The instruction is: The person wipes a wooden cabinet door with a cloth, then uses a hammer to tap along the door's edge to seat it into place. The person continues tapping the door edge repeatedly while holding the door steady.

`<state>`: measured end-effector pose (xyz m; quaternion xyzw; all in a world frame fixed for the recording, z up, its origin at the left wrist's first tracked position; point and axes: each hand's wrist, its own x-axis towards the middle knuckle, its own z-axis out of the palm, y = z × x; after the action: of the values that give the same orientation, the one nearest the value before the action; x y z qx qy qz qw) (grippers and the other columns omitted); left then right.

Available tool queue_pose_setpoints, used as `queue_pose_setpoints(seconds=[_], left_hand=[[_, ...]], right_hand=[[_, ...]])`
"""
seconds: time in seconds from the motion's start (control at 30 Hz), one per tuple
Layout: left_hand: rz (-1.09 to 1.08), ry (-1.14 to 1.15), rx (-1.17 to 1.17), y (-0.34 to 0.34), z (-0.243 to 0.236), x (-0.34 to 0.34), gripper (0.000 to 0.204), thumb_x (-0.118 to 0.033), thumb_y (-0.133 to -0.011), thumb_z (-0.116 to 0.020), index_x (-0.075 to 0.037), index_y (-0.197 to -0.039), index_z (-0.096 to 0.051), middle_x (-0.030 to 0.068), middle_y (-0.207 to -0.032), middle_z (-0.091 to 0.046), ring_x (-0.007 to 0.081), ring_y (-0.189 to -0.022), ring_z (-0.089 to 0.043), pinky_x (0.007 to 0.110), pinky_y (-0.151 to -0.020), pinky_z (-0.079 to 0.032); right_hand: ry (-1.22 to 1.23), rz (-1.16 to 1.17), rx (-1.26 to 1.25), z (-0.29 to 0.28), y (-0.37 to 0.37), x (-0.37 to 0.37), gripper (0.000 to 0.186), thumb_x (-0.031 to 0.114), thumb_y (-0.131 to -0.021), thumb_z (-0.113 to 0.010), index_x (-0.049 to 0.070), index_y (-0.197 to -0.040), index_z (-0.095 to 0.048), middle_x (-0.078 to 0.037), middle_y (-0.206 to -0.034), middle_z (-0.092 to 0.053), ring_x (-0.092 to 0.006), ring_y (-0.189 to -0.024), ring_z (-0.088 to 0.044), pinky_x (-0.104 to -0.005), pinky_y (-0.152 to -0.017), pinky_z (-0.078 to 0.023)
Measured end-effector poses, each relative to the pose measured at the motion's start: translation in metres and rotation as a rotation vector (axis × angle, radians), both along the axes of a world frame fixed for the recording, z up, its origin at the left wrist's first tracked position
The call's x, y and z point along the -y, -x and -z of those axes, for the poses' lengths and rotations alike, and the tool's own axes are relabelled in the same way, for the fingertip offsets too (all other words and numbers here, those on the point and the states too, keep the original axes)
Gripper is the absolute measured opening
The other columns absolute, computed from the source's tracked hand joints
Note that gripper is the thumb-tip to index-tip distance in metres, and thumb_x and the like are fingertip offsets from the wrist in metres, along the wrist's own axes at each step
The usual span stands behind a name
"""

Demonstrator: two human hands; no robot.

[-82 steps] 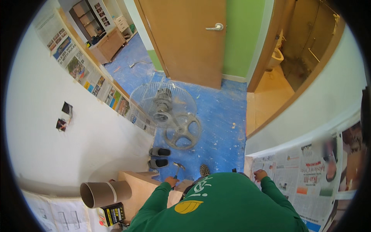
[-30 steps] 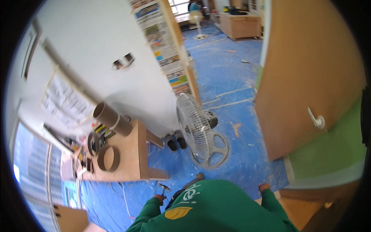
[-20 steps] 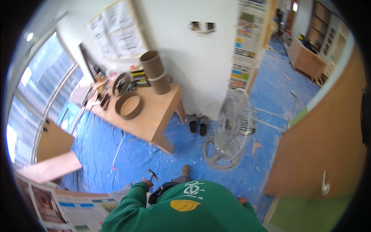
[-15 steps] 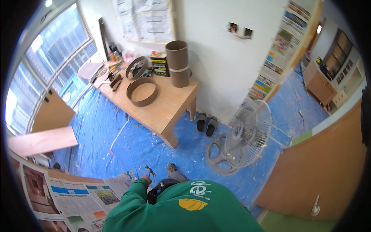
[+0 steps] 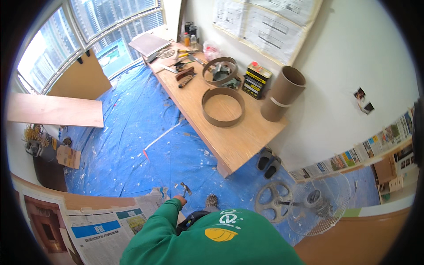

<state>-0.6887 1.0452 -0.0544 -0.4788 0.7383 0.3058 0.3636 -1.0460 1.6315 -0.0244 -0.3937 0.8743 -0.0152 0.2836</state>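
My left hand [image 5: 180,199] is closed around the handle of a claw hammer [image 5: 187,190], held low in front of me, with its head pointing up and away. My left arm [image 5: 161,223] is in a green sleeve. My right hand is hidden from view. Ahead stands a wooden workbench [image 5: 247,137]. On it lie a brown ring-shaped band [image 5: 223,121] and another band [image 5: 207,78] behind it. A tall brown roll [image 5: 282,95] stands at its right end, next to a black and yellow can [image 5: 256,80]. Hand tools [image 5: 185,76] lie farther back.
Blue plastic sheeting [image 5: 115,154] covers the floor. To my right are a standing fan [image 5: 316,201] and dark slippers [image 5: 268,163]. A pale board [image 5: 57,110] juts in at left, above a small cardboard box [image 5: 68,157]. Newspaper [image 5: 95,238] covers a surface beside me.
My view has turned to the left, so the workbench and fan appear farther right. The cardboard box at left has come into view. My left hand still holds the hammer.
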Motion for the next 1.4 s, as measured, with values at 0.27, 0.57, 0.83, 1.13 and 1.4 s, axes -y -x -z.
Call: queue_pose_setpoints(seconds=[0.27, 0.57, 0.83, 1.13, 1.4], left_hand=[[-0.501, 0.155, -0.145, -0.011, -0.031, 0.030, 0.056, -0.051, -0.090, -0.072, 0.005, -0.089, -0.075, 0.0184, -0.079, -0.074, 0.0299, -0.071, -0.075, 0.041, -0.069, -0.059], [-0.772, 0.019, 0.030, -0.068, -0.041, -0.020, 0.056, -0.051, -0.091, -0.068, 0.000, -0.112, -0.074, 0.0219, -0.111, -0.073, 0.0386, -0.108, -0.069, 0.046, -0.095, -0.053], [-0.824, 0.085, 0.125, -0.107, -0.012, -0.064, 0.048, -0.051, -0.092, -0.064, -0.010, -0.115, -0.076, 0.0212, -0.121, -0.070, 0.0400, -0.114, -0.066, 0.045, -0.100, -0.051], [-0.340, 0.053, 0.069, -0.124, 0.007, 0.058, 0.047, -0.051, -0.098, -0.053, -0.016, -0.119, -0.075, 0.0177, -0.119, -0.072, 0.0354, -0.112, -0.068, 0.046, -0.097, -0.052], [-0.828, 0.095, -0.252, -0.167, -0.017, 0.249, 0.056, -0.049, -0.091, -0.070, 0.007, -0.097, -0.070, 0.0219, -0.087, -0.074, 0.0310, -0.072, -0.073, 0.043, -0.070, -0.059]], right_hand=[[0.016, 0.492, 0.657, -0.077, 0.090, 0.209, 0.051, 0.018, -0.094, -0.068, 0.005, -0.142, -0.056, -0.012, -0.096, -0.073, -0.0213, -0.071, -0.069, -0.0348, -0.058, -0.054], [0.057, 0.000, 0.626, -0.044, 0.136, 0.404, 0.049, 0.034, -0.088, -0.076, 0.002, -0.124, -0.068, -0.012, -0.090, -0.073, -0.0193, -0.072, -0.069, -0.0356, -0.067, -0.055], [0.072, 0.111, 0.714, -0.073, 0.160, 0.553, 0.040, 0.028, -0.092, -0.073, -0.001, -0.119, -0.069, -0.008, -0.090, -0.072, -0.0157, -0.075, -0.068, -0.0301, -0.068, -0.056], [0.052, -0.008, 0.711, -0.080, 0.097, 0.708, 0.038, 0.031, -0.094, -0.070, -0.001, -0.115, -0.070, -0.007, -0.089, -0.072, -0.0156, -0.074, -0.067, -0.0327, -0.069, -0.056], [0.059, -0.239, 0.648, -0.107, -0.002, 0.870, 0.037, 0.035, -0.093, -0.070, 0.005, -0.114, -0.072, -0.010, -0.090, -0.073, -0.0189, -0.080, -0.069, -0.0354, -0.076, -0.055]])
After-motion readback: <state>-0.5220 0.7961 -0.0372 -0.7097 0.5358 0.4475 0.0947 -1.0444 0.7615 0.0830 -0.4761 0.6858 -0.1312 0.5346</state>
